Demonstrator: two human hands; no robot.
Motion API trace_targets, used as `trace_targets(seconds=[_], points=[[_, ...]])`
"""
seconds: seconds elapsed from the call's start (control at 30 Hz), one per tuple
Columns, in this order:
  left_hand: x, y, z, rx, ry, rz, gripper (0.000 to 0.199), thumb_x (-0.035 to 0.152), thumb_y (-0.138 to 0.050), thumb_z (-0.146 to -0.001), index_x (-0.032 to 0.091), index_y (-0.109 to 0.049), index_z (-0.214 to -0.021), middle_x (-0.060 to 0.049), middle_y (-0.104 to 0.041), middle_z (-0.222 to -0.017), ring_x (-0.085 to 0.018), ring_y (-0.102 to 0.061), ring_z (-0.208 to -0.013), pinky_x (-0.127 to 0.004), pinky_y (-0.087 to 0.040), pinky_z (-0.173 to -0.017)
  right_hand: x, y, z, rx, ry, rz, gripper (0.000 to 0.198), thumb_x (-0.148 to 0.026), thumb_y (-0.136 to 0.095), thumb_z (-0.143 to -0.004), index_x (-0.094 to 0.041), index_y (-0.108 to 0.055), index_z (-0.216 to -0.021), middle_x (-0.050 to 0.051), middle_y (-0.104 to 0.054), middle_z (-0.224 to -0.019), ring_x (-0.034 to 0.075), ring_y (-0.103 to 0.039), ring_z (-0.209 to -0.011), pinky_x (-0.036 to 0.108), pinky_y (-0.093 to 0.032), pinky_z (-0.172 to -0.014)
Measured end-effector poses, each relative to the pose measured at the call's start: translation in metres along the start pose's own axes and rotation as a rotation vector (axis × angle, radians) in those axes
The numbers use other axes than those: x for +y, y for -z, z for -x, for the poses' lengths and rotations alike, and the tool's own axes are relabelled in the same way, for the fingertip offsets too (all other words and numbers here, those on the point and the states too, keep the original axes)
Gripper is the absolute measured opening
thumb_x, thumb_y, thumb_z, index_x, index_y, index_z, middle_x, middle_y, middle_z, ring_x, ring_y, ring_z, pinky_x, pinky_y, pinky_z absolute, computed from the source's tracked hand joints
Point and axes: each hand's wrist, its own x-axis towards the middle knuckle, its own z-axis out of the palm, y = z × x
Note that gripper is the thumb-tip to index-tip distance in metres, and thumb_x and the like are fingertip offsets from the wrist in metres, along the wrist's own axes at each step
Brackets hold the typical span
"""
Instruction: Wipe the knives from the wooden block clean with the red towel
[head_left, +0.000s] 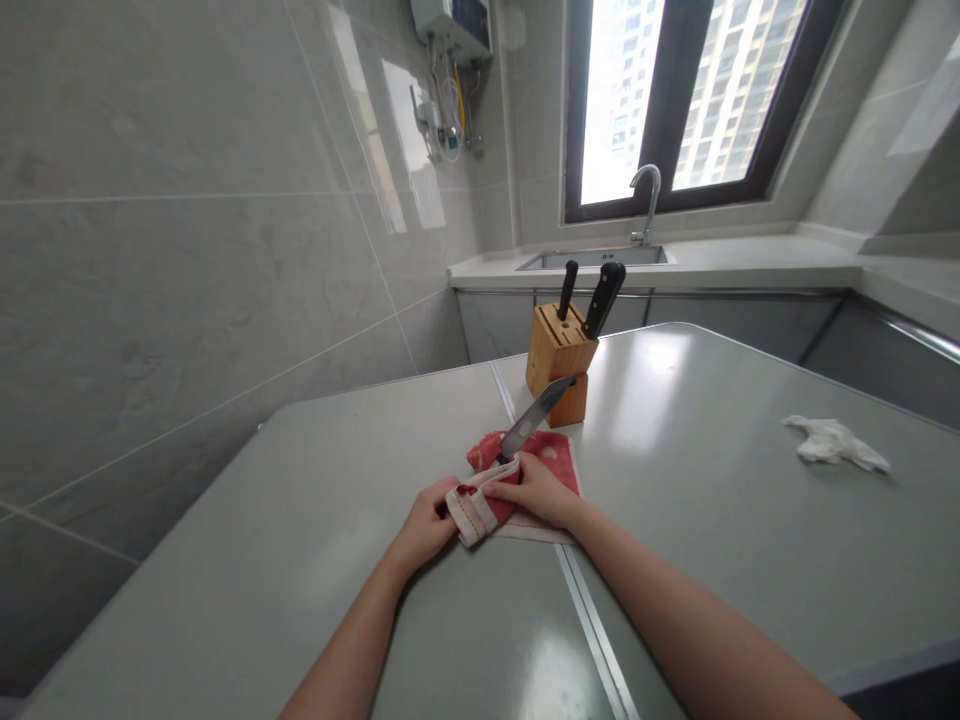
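A kitchen knife (538, 415) points away from me and up to the right, its wide steel blade bare. A red and white towel (556, 458) is folded over its handle, most of which is hidden. My left hand (426, 518) is closed at the handle's near end, where a dark bit shows beside the towel. With thumb on top, my right hand (546, 492) grips the towel around the handle. Part of the towel lies flat on the table under my right hand. The blade's tip overlaps the wooden knife block (559, 345) in view; whether they touch I cannot tell.
Two black-handled knives (602, 300) stand in the block. A crumpled white tissue (836, 442) lies to the right on the grey table (720, 520). Beyond are a counter with a sink (600, 258) and a faucet (649, 200). A tiled wall (187, 280) runs along the left.
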Motion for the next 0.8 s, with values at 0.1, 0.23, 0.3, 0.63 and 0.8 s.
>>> trace_targets(seconds=[0.1, 0.23, 0.3, 0.63, 0.8], points=[[0.0, 0.0002, 0.0005, -0.003, -0.021, -0.027, 0.014, 0.016, -0.055, -0.072, 0.014, -0.052, -0.059, 0.003, -0.047, -0.061, -0.011, -0.044, -0.059, -0.02, -0.035, -0.056, -0.0042, -0.0002, 0.001, -0.009, 0.006, 0.043, 0.039, -0.04, -0.072, -0.063, -0.018, -0.062, -0.093, 0.004, -0.067, -0.092, 0.023, -0.061, -0.089, 0.037, -0.046, -0.082], [-0.0002, 0.0004, 0.0001, -0.034, -0.053, -0.03, 0.016, 0.015, -0.055, -0.073, 0.014, -0.05, -0.057, 0.003, -0.045, -0.063, -0.011, -0.043, -0.06, -0.02, -0.034, -0.057, -0.005, -0.0004, 0.0006, -0.054, 0.019, 0.051, 0.039, -0.04, -0.071, -0.063, -0.017, -0.062, -0.093, 0.004, -0.067, -0.09, 0.023, -0.061, -0.087, 0.035, -0.047, -0.079], [-0.0008, 0.0002, -0.0002, -0.049, -0.056, -0.03, 0.016, 0.017, -0.055, -0.073, 0.014, -0.051, -0.058, 0.002, -0.046, -0.064, -0.011, -0.044, -0.061, -0.021, -0.035, -0.058, -0.0039, -0.0002, 0.0001, -0.062, 0.014, 0.073, 0.04, -0.041, -0.072, -0.062, -0.016, -0.062, -0.091, 0.005, -0.067, -0.089, 0.023, -0.06, -0.086, 0.034, -0.047, -0.077], [-0.0017, -0.0011, -0.0005, -0.065, -0.076, -0.019, 0.015, 0.019, -0.056, -0.076, 0.014, -0.056, -0.062, 0.0, -0.05, -0.067, -0.013, -0.048, -0.065, -0.022, -0.037, -0.062, -0.0028, -0.0005, -0.0001, -0.08, 0.012, 0.111, 0.041, -0.042, -0.074, -0.06, -0.014, -0.06, -0.087, 0.004, -0.067, -0.087, 0.021, -0.061, -0.083, 0.031, -0.046, -0.074], [-0.003, -0.0008, -0.0005, -0.062, -0.071, -0.022, 0.015, 0.019, -0.055, -0.076, 0.014, -0.056, -0.062, 0.0, -0.051, -0.067, -0.012, -0.048, -0.065, -0.022, -0.037, -0.062, -0.004, -0.0004, 0.0012, -0.079, 0.005, 0.123, 0.041, -0.042, -0.072, -0.062, -0.014, -0.06, -0.09, 0.005, -0.067, -0.092, 0.022, -0.06, -0.088, 0.032, -0.045, -0.077]])
